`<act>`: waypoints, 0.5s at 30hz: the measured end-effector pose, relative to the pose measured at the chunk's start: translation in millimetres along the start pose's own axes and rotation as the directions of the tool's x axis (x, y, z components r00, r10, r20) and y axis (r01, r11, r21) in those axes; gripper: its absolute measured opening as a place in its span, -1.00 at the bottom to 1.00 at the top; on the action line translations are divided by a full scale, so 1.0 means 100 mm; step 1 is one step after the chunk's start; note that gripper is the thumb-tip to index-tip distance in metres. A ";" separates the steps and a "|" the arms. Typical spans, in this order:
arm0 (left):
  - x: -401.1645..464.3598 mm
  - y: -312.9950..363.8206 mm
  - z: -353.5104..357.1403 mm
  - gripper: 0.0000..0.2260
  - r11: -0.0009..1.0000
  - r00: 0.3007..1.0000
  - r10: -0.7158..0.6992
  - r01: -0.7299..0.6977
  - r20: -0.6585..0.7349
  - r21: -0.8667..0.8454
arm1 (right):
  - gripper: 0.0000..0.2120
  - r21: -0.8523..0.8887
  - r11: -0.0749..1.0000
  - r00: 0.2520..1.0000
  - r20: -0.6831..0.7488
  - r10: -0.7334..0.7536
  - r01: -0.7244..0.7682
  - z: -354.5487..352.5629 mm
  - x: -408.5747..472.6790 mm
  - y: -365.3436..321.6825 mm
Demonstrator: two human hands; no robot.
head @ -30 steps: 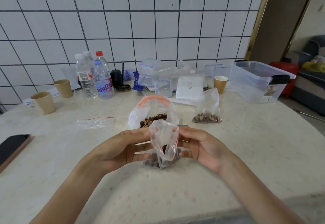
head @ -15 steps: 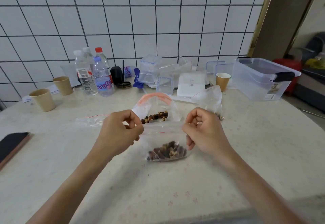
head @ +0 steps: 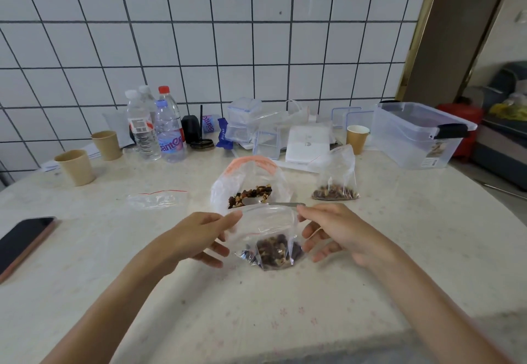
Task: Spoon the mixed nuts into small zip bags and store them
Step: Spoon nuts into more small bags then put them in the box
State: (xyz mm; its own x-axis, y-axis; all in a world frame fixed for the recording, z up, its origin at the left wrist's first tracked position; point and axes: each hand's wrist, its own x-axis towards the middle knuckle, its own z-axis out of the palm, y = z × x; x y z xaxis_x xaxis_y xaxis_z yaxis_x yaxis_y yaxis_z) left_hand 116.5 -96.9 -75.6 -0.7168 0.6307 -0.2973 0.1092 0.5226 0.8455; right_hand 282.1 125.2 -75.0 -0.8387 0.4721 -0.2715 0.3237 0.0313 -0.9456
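A small clear zip bag [head: 271,246] with mixed nuts in its bottom stands on the table between my hands. My left hand [head: 199,235] pinches its top left corner and my right hand [head: 336,232] pinches its top right corner; the other fingers are spread beside the bag. Just behind it sits the large bag of nuts [head: 251,189] with an orange zip, open, with a metal spoon [head: 273,203] lying in it. A filled small bag [head: 335,183] stands to the right. An empty zip bag [head: 156,199] lies flat to the left.
A clear storage bin [head: 413,135] stands at the back right. Water bottles [head: 159,129], paper cups [head: 75,166], small clear boxes [head: 245,121] and a white box [head: 308,144] line the tiled wall. A phone [head: 22,238] lies at the left edge.
Both hands held the bag's top stretched tight with curled fingers; now the other fingers have spread out, the hands sit slightly lower, and the bag's top is slack.
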 end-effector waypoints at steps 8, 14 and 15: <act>-0.01 -0.17 -0.07 -0.57 0.929 0.947 0.147 -0.034 0.285 -0.367 | -0.67 0.291 0.956 0.982 0.172 -0.074 0.021 0.04 0.02 0.05; -0.02 -0.13 -0.08 -0.62 0.828 0.889 0.288 -0.043 0.357 -0.559 | -0.63 0.377 0.926 0.952 0.282 -0.116 0.001 0.02 0.04 0.05; -0.02 -0.13 -0.07 -0.66 0.815 0.894 0.295 -0.051 0.337 -0.577 | -0.63 0.386 0.922 0.946 0.296 -0.130 0.006 0.01 0.04 0.06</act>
State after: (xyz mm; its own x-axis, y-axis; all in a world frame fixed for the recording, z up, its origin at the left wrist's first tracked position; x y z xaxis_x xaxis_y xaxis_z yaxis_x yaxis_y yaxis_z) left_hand 111.8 -108.5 -82.7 -0.3765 0.9114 -0.1661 -0.2720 0.0626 0.9602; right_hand 280.6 126.4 -81.7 -0.9655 0.1818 -0.1865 0.1242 -0.3084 -0.9431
